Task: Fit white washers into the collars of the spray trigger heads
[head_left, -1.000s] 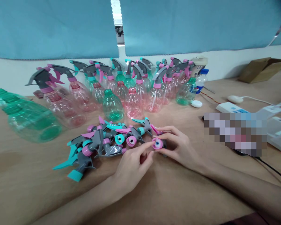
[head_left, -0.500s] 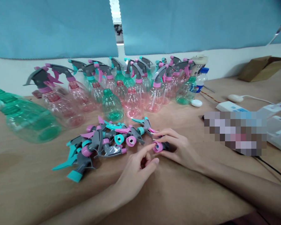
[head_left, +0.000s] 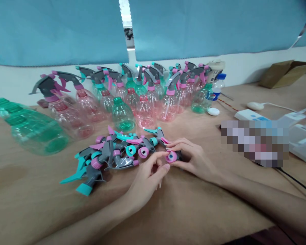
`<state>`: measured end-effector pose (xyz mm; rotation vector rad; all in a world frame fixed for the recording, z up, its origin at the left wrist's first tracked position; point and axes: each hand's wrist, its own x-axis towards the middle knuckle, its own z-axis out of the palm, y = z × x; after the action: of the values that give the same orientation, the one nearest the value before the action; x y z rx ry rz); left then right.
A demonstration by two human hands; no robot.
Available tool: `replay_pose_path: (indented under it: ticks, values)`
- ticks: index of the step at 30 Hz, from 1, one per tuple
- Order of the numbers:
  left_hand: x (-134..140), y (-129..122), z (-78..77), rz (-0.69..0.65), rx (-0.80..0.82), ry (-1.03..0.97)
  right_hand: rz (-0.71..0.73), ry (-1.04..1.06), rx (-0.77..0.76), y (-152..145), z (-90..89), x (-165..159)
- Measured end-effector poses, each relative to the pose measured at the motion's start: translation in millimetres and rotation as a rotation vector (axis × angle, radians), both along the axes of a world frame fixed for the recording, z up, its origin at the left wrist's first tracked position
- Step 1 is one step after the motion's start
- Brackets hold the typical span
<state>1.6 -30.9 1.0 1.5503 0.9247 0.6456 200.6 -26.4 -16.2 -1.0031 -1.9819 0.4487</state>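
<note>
My right hand point(head_left: 190, 156) is closed around a grey trigger spray head with a pink screw collar point(head_left: 171, 156). The collar's opening faces me, and a small dark-centred round part shows inside it. The thumb and forefinger of my left hand point(head_left: 151, 172) pinch at the collar's left edge. Beside my hands lies a heap of loose spray heads point(head_left: 109, 153), grey with teal or pink collars and triggers. One teal-collared spray head point(head_left: 155, 136) rests just beyond my right fingertips.
Behind the heap stand several open bottles, among them a green bottle point(head_left: 122, 114) and a pink bottle point(head_left: 146, 114). Rows of bottles with spray heads point(head_left: 150, 81) line the wall. Rightward are a Pepsi bottle point(head_left: 218, 87), a white power strip point(head_left: 251, 117) and a cardboard box point(head_left: 283, 75).
My left thumb and forefinger have closed in on the pink collar; the forefinger was reaching into its opening before. The collar's opening now shows uncovered. My right hand keeps its hold.
</note>
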Motion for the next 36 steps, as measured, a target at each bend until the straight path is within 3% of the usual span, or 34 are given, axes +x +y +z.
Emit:
replay_pose_path:
  ticks: [11,20,29,36]
  values:
    - [0.6,3.3,-1.2,-0.003,0.000,-0.034,0.074,-0.053,0.013,-1.5,0.9,-1.7]
    - [1.9,4.2,5.6,-0.011,0.386,0.237,0.130,-0.061,0.046,-2.0,-1.2,-2.3]
    - [-0.4,4.9,-2.2,-0.074,0.433,0.326,0.162,-0.054,0.039,-4.3,0.6,-3.5]
    - [-0.7,3.4,1.1,-0.091,0.460,0.362,0.130,-0.048,0.022,-4.8,-0.9,-3.3]
